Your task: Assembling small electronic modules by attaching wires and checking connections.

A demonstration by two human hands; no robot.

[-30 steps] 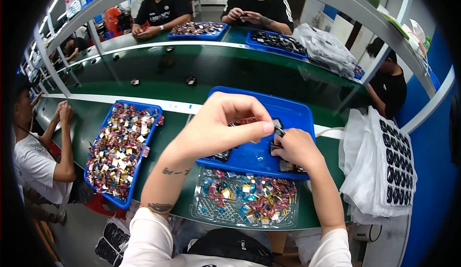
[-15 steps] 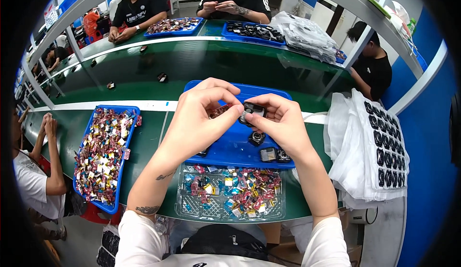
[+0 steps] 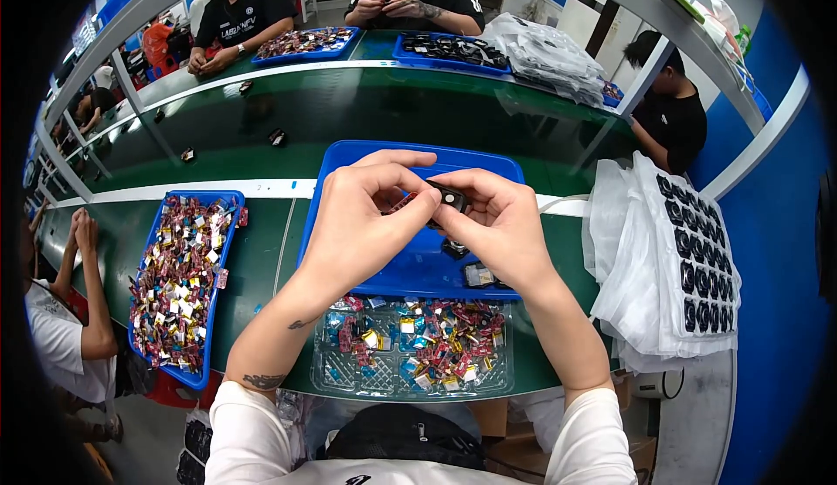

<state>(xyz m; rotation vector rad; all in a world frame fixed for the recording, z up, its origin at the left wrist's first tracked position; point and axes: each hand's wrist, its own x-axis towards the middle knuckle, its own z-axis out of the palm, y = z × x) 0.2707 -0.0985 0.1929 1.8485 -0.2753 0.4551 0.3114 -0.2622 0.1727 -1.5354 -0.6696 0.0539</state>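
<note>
Seemingly part-done; small red boards [image 3: 446, 344] left.
One board [image 3: 398, 203] was fingertip-pinched by left hand [image 3: 366, 215], black plastic case [image 3: 450, 197] by right hand [image 3: 500, 223].

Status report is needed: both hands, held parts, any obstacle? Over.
Left hand: gripping red circuit board. Right hand: gripping black casing. Both above blue tray; fingers partly hide both parts.

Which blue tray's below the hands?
The blue tray beyond the clear plastic tray: left hand and right hand above it. Left blue tray stands aside; far trays lie across the belt.
</note>
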